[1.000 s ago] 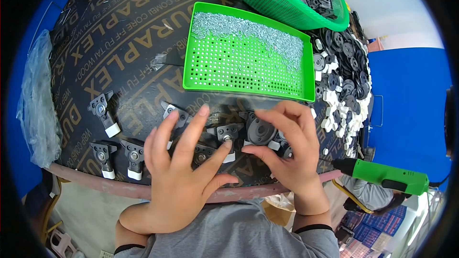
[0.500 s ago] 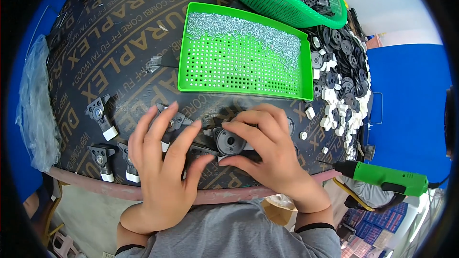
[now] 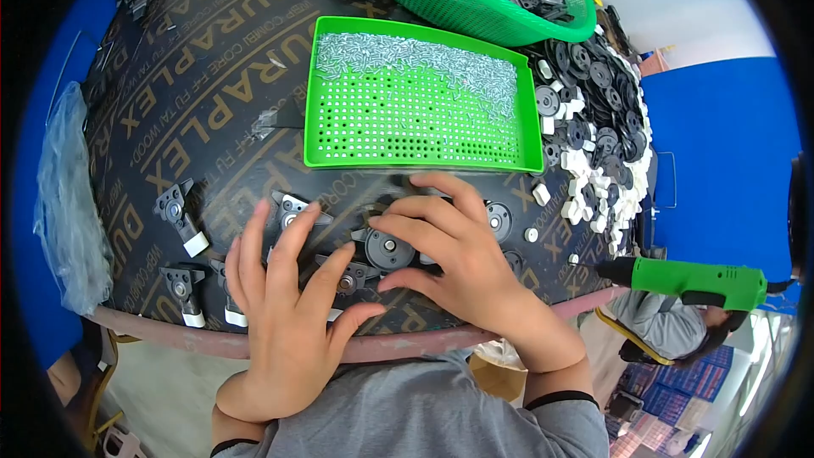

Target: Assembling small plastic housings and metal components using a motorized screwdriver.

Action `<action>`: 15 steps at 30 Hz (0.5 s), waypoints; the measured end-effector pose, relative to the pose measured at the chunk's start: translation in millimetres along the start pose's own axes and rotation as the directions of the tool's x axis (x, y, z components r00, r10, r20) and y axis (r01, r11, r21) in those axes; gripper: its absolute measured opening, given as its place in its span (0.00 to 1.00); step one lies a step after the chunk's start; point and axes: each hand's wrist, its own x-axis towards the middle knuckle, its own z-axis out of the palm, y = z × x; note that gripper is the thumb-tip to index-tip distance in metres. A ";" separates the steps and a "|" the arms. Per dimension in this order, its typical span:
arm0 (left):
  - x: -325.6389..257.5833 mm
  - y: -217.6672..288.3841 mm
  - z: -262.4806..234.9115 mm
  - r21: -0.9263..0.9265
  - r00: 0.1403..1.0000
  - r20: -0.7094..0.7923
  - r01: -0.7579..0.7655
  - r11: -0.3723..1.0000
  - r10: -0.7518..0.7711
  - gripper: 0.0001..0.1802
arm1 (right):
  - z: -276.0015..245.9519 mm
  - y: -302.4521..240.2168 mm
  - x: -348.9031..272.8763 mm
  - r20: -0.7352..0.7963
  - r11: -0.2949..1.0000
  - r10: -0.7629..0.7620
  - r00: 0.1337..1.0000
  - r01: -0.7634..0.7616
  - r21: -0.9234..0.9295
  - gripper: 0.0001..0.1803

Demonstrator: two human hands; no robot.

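The right hand [image 3: 475,270] has carried a dark disc [image 3: 378,256] to the left, and now the disc lies over a bracket [image 3: 357,236] near the front of the table [image 3: 222,203]. A bright spot shows in its centre hole, which looked dark half a second ago; this suggests that the two parts have met. The right grip is clamped on the disc's rim. The left hand [image 3: 292,301] keeps its fingers apart, with nothing visible held.
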 end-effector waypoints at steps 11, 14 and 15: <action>-8.5 4.9 6.2 0.134 0.991 -0.061 0.123 0.983 -0.116 0.24 | -61.5 -48.7 -67.6 -0.255 0.909 -0.377 0.890 0.303 -0.284 0.16; -5.1 13.8 4.1 0.085 0.991 -0.093 0.105 0.991 -0.097 0.24 | -109.5 -23.3 -116.0 -0.782 0.782 -0.623 -0.027 -0.006 -0.623 0.15; -7.2 12.2 3.9 0.069 0.989 -0.129 0.088 0.994 -0.079 0.25 | -134.3 0.8 -145.3 -0.840 0.844 -0.536 -0.088 -0.059 -0.533 0.17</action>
